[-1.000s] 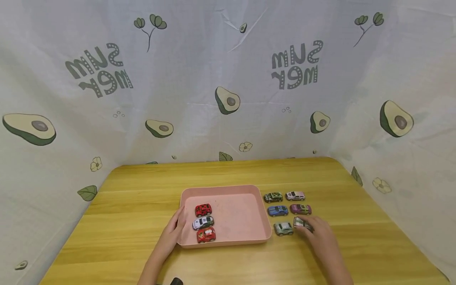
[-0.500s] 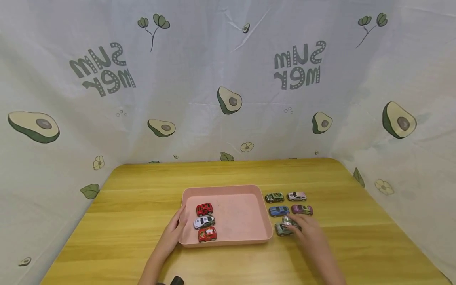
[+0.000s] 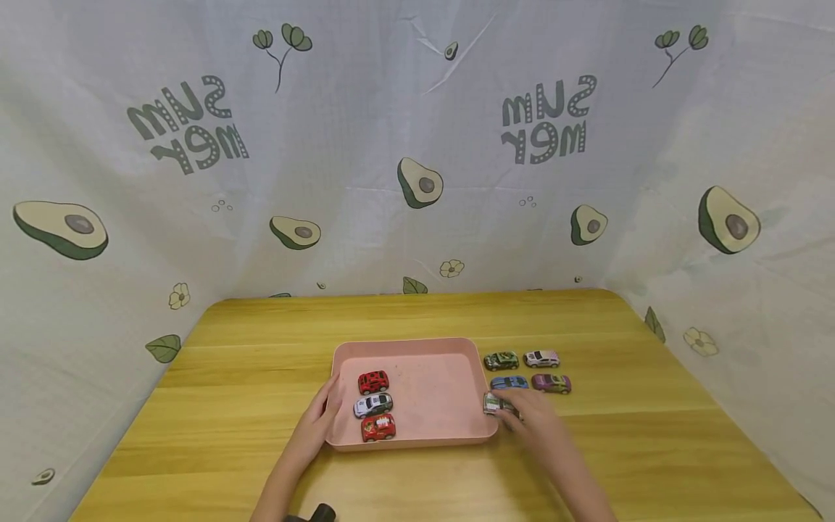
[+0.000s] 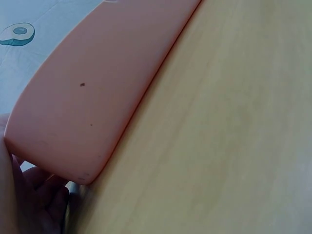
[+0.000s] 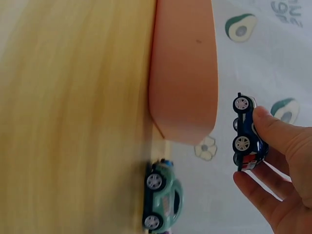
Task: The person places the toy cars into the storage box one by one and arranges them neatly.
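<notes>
- The fingers of the right hand (image 3: 533, 422) pinch a toy car (image 5: 249, 129), thumb on one side and the other fingers around its far side and end.
- This car, pale with green markings on top, is held clear of the surface with its wheels downward. In the head view it overlaps the tray's right rim; whether any of it is above the inside is hard to tell.
- The left hand (image 3: 318, 419) holds the pink tray (image 3: 433, 443) at its left end, with part of the hand over the rim and the fingers outside the end wall.
- Beside the tray's right end, a grey-green car (image 5: 165, 199) stands on the surface below the held one; the right hand hides it from the head camera.
- Just beyond the right hand are a blue car (image 3: 509, 382), partly covered by it, and a purple car (image 3: 551, 383).
- Farther back, a dark green patterned car (image 3: 501, 361) sits near the tray, with a white-and-pink car (image 3: 541, 359) to its right.
- Inside the tray, toward the left, three cars form a column: a black-spotted red car (image 3: 373, 382) at the back, a white car (image 3: 372, 405) in the middle, a plainer red car (image 3: 378, 428) in front.
- Around the wood-grain surface (image 3: 215, 420) hangs a pale cloth (image 3: 359, 130) printed with avocados.
</notes>
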Available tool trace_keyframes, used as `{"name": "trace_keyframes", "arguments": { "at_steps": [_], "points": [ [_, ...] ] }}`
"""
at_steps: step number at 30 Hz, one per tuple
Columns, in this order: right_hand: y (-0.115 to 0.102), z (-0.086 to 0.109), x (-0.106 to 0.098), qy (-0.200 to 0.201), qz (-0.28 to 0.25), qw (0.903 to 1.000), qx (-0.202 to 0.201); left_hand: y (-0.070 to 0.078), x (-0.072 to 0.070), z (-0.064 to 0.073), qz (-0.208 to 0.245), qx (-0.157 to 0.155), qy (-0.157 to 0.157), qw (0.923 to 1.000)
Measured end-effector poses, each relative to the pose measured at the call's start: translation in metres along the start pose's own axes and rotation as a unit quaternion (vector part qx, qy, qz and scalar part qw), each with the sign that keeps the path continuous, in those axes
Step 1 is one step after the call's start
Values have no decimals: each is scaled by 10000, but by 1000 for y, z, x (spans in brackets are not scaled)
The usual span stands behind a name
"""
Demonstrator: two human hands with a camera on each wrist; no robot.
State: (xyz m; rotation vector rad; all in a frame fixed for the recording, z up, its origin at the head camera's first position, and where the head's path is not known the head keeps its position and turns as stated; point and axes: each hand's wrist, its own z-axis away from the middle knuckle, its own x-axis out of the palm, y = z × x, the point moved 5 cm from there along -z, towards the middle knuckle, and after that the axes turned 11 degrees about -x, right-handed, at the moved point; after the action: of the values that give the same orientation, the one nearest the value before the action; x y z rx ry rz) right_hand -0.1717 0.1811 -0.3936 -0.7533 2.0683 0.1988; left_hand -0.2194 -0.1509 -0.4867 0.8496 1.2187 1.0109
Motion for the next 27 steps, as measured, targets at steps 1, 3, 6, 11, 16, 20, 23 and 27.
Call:
{"name": "trace_keyframes", "arguments": {
  "at_steps": [1, 3, 6, 11, 16, 20, 23, 27],
  "points": [
    [-2, -2, 1, 1, -21, 10000, -37, 0, 0, 0, 5, 6, 0, 10000],
    [-5, -6, 3, -32, -65, 10000, -50, 0, 0, 0, 20, 18, 0, 10000],
    [-10, -11, 6, -212, -255, 9994, 102, 0, 0, 0, 12, 40, 0, 10000],
    [-19, -21, 15, -705, -493, 9949, 523, 0, 0, 0, -2, 45, 10, 10000],
    [-31, -31, 24, -602, -492, 9970, 58, 0, 0, 0, 25, 55, 6, 10000],
    [-40, -37, 35, -519, -549, 9967, -301, 0, 1, 1, 44, 98, -1, 9999],
    [-46, -40, 44, -447, -562, 9954, -640, 0, 1, 0, 56, 81, -20, 9999],
    [-55, -45, 56, -419, -565, 9916, -1081, -1, 0, -1, 98, 50, -45, 9999]
  ]
}}
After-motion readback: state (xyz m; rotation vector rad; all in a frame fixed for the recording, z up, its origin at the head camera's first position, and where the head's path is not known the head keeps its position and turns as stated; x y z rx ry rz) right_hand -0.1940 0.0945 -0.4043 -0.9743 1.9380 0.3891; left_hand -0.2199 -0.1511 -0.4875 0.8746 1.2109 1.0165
